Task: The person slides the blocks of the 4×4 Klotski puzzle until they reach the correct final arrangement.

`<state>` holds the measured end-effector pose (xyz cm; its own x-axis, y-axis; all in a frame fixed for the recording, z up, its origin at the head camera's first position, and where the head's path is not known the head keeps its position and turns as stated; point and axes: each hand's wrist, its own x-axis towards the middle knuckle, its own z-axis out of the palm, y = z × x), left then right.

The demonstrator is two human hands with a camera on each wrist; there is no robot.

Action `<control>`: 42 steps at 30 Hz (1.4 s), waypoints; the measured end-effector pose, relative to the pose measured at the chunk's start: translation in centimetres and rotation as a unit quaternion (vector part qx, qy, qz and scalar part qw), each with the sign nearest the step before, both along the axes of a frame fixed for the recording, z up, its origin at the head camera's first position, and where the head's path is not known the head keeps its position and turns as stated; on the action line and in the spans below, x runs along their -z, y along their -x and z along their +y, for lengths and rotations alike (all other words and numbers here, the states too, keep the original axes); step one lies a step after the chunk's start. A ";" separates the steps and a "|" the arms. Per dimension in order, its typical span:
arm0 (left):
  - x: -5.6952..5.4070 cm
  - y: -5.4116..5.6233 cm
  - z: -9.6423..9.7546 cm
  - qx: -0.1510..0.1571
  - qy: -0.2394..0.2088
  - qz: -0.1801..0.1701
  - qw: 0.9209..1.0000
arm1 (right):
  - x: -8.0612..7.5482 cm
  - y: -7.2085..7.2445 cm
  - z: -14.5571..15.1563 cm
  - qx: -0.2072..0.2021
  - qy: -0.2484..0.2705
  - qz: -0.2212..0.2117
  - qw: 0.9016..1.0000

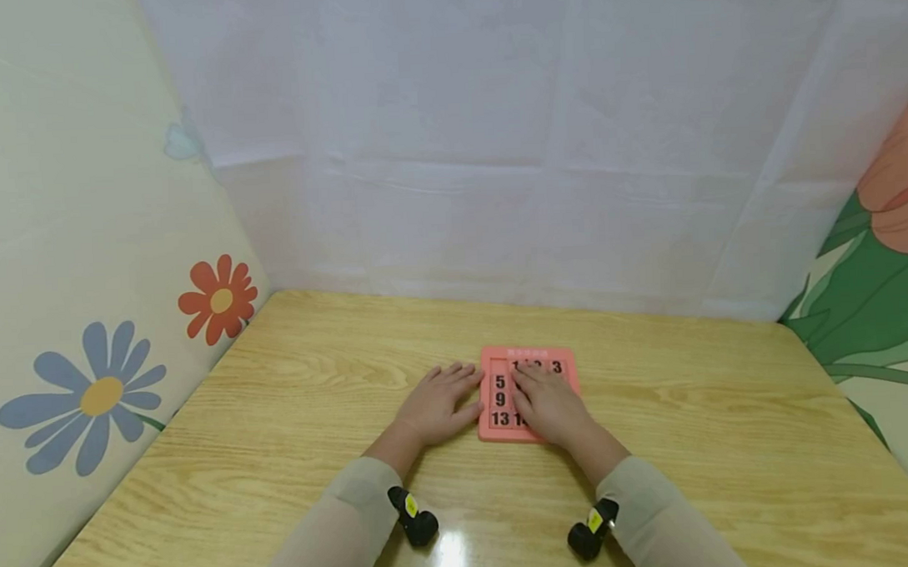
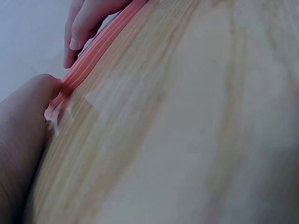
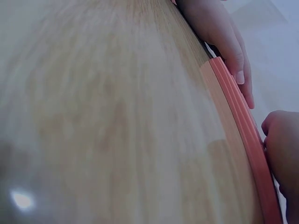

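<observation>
A pink sliding number puzzle (image 1: 501, 400) lies flat on the wooden table, with black numbers such as 3, 5, 9 and 13 showing on its tiles. My left hand (image 1: 437, 405) rests on the table at the puzzle's left side, fingers extended and thumb tip by the edge. Over the puzzle's middle and right part lies my right hand (image 1: 552, 403), its fingertips on the tiles near the upper rows; it hides several numbers. Both wrist views catch the puzzle's side edge (image 2: 100, 44) low along the table, and in the right wrist view my right thumb (image 3: 280, 126) is beside that edge.
The wood-grain table (image 1: 315, 388) spreads around the puzzle. A white cloth (image 1: 449, 150) hangs behind it. Flower-printed panels (image 1: 85, 246) stand at left and right. A small black device (image 1: 415, 518) is strapped at each wrist.
</observation>
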<state>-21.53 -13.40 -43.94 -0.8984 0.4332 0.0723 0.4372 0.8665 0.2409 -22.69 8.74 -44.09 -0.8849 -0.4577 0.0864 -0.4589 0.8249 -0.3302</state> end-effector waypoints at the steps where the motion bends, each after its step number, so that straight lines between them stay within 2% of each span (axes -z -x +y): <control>1: 0.0 0.0 0.0 0.000 0.000 0.001 1.000 | 0.0 0.0 -0.1 0.000 0.000 -0.001 1.000; 42: 0.2 0.0 0.0 -0.002 -0.001 0.000 1.000 | 0.3 0.1 -1.7 -0.041 0.007 0.006 0.999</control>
<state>-21.50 -13.39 -44.17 -0.9000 0.4296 0.0736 0.4339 0.8676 0.2430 -22.79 7.03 -44.37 -0.8437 -0.5269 0.1025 -0.5280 0.7802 -0.3353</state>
